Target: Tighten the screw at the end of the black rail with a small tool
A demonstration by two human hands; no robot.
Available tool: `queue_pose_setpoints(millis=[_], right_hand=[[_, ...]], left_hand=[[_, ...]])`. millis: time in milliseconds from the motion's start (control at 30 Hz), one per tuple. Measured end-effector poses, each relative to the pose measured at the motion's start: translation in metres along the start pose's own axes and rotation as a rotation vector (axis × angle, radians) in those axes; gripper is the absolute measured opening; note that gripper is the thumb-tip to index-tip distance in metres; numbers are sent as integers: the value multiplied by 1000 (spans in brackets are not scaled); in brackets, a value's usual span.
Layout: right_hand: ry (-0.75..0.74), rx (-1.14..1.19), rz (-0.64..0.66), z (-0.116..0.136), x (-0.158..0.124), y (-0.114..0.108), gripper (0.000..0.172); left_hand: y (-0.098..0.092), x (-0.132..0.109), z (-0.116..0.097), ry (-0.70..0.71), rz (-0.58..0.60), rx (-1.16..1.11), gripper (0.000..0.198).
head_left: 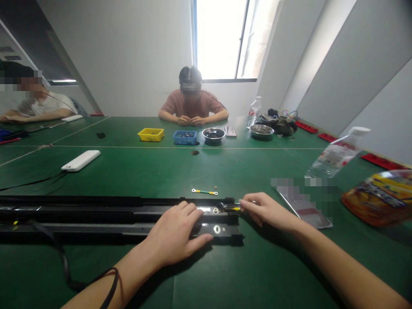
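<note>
A long black metal rail [112, 216] with raised lengthwise walls lies across the table in front of me. My left hand [175, 229] rests palm down on it near its right end, thumb spread away from the fingers. In my right hand [264, 208], the closed fingers hold a wrench [228, 207]. The wrench reaches over the rail's end, its silver head at a small round nut [216, 210]; whether it grips the nut is hard to make out. Beyond the rail lie a green-yellow ground wire [205, 192] with ring ends and a tiny brass-coloured nut [215, 187].
A phone [304, 205], a water bottle [336, 154] and an orange snack bag [381, 197] stand or lie right. A white power bank [81, 161] is left. Farther back are a yellow bin [151, 134], a blue bin [185, 137], metal bowls [213, 140] and two seated people.
</note>
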State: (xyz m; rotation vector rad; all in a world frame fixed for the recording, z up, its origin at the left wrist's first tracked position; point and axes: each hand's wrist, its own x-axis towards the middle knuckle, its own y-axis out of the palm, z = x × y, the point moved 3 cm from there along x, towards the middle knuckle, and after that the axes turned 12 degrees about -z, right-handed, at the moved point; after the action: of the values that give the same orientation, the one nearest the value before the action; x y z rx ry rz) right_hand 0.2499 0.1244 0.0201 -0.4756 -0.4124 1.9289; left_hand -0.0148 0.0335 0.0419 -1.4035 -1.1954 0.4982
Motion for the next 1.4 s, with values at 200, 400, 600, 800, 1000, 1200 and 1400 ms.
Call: queue_pose_setpoints(millis=[200,400,600,800,1000,1200,1400], right_hand=[[-67,10,-81,2,6,3,56],[-66,-14,-87,-2,11,6,55],[-70,-11,-44,-6,13,6,54],[-64,-15,-46,-5,13,7,54],[-22,-22,0,-3,10,9,52],[-3,-116,87,4,-2,11,48],[-11,-121,115,2,-5,11,48]], left_hand=[[0,-1,1,-3,6,1,44],[0,-1,2,-6,11,3,45],[1,-1,2,0,13,4,46],[1,0,1,-5,27,5,45],[0,-1,2,-6,32,6,47],[1,-1,2,-5,30,-3,47],[1,-1,2,-6,31,-7,47]])
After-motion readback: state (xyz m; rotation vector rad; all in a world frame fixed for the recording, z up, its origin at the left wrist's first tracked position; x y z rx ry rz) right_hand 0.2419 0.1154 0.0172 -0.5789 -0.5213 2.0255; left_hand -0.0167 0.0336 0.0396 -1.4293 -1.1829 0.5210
